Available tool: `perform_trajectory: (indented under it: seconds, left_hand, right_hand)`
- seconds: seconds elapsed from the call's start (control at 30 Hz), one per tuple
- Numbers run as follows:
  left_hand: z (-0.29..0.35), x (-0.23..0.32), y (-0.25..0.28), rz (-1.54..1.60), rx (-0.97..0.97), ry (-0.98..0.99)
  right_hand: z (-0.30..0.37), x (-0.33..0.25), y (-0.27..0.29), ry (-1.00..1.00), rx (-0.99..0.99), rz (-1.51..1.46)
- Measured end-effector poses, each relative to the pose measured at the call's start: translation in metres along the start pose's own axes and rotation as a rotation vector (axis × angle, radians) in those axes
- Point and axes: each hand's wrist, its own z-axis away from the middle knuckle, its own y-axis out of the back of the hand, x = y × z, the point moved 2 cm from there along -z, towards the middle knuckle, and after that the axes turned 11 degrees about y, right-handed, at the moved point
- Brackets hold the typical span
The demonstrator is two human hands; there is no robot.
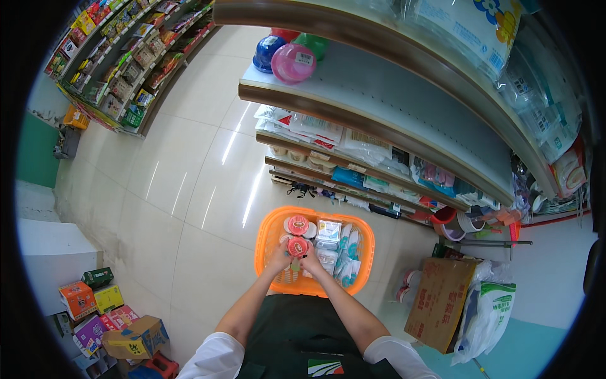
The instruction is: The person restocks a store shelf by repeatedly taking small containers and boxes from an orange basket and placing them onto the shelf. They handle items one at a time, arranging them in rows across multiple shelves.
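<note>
An orange plastic basket (260, 246) is in front of my body. My left hand (279, 258) and my right hand (311, 260) reach into it from below, fingers closed round opposite sides of a small round tub with a red top (298, 246). Just beyond sits a second red-topped tub (297, 223), with whitish round tubs (310, 231) beside it. Clear boxes with white contents (329, 230) stand in the middle of the basket. Along its right side lie several slim teal-and-white packs (348, 252). My fingertips are partly hidden behind the held tub.
A tall shelf unit (379, 82) rises ahead and right, with blue and pink plastic bowls (293, 64) on one shelf. Snack shelves (126, 63) stand far left across the tiled floor (208, 164). Cartons (136, 338) are piled lower left; a large cardboard box (440, 303) stands right.
</note>
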Motion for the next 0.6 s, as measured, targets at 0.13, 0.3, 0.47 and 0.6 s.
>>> perform_trajectory:
  seconds: [0.13,0.3,0.47,0.6]
  left_hand:
    - [0.008,0.011,-0.003,0.106,0.014,0.001]
    - [0.031,0.002,-0.008,0.083,0.127,-0.185]
    - [0.074,0.048,0.007,0.193,0.027,-0.291]
    - [0.110,0.118,0.045,0.343,0.081,-0.411]
  right_hand:
    - [0.001,-0.002,0.001,-0.069,0.017,-0.208]
    - [0.019,0.017,0.002,0.061,0.103,-0.024]
    - [0.049,0.003,0.016,0.161,0.176,-0.030]
    - [0.081,-0.106,0.047,0.356,0.128,-0.127]
